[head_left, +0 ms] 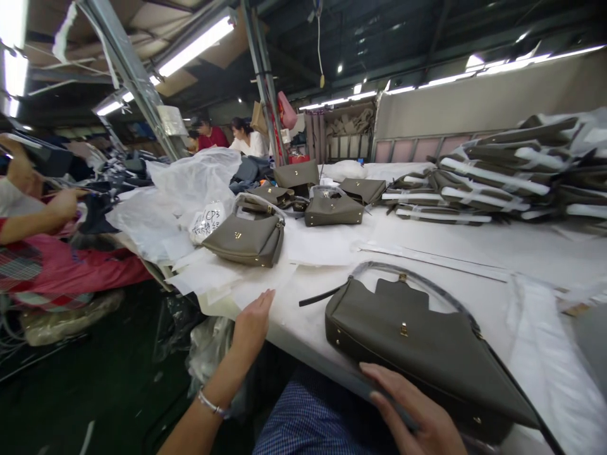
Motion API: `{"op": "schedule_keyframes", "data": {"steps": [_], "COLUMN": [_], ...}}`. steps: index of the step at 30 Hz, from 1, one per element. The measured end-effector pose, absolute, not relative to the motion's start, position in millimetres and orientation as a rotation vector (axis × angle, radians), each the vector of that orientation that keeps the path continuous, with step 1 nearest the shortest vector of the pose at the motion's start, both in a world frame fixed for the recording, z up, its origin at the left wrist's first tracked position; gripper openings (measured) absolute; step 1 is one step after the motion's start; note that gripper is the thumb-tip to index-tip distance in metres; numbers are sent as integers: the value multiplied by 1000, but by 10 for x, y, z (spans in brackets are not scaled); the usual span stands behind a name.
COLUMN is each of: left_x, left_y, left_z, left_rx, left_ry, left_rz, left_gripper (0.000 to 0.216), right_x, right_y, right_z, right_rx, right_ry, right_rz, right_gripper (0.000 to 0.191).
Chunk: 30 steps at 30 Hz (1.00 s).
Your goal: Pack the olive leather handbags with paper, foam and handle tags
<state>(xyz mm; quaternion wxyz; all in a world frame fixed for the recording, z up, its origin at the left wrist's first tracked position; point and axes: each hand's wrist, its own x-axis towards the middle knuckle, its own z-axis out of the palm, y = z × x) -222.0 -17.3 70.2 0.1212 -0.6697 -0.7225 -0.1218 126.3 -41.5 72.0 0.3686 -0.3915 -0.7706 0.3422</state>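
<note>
A dark olive handbag (379, 316) lies on the white-covered table right in front of me, its flap up and its wrapped handle arching behind it. Fingers stretched and apart, my right hand (415, 411) is at the table's front edge, close against the bag's near side; whether it touches the bag I cannot tell. My left hand (252, 322) holds nothing and lies with straight fingers at the table edge, left of the bag. Beyond it stands a second olive handbag (249, 237) with a gold clasp.
Smaller olive bags (334, 207) stand farther back. A tall pile of padded bag pieces (493, 174) fills the right rear. Clear plastic wrapping (190, 177) heaps up at left. A thin dark strip (431, 260) lies across the table. Beside the table at left, a co-worker's arm (42, 218) shows.
</note>
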Motion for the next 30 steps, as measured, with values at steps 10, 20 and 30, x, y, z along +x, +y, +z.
{"op": "schedule_keyframes", "data": {"steps": [10,20,30], "left_x": [-1585,-951,-1220], "left_y": [-515,-710,469], "left_z": [845,1237,2107], "left_rx": [-2173,-2757,-2708], "left_ry": [-1746,-1149,-1524], "left_rz": [-810,-1432,-682], "left_gripper": [64,58,26], "right_x": [646,722,1724], "right_y": [-3,268,401], "right_z": [1219,1576,2520], "right_rx": [-822,-1046,-911], "right_ry": [-943,-1582,-2285], "right_rz": [2085,1735,408], "right_gripper": [72,49,23]}}
